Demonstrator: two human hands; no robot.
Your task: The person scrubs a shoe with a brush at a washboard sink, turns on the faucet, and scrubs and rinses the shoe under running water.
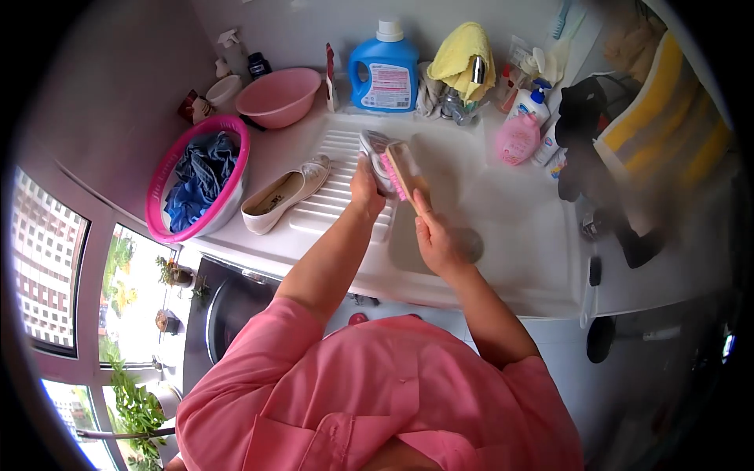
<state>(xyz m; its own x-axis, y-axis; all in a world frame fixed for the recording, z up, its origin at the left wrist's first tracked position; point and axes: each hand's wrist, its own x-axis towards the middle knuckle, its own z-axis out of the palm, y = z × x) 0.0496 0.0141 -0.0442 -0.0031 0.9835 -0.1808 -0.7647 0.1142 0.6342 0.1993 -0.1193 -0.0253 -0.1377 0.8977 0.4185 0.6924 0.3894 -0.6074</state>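
Observation:
Over the left edge of the sink basin [503,235], my left hand [367,188] is closed around a light-coloured shoe [375,144]. My right hand [440,243] grips the handle of a wooden brush [405,165], whose pink bristles touch the shoe's side. Part of the held shoe is hidden behind the brush and my fingers. Another pale shoe [284,196] lies on the ribbed drainboard [322,206] to the left, its opening facing up.
A pink-rimmed basket [243,149] with blue clothes stands at left. Behind are a pink basin [279,98], a blue detergent bottle [385,71] and a yellow cloth [463,59] over the faucet. Bottles, including a pink one [518,140], stand at right beside hanging cloths [660,118].

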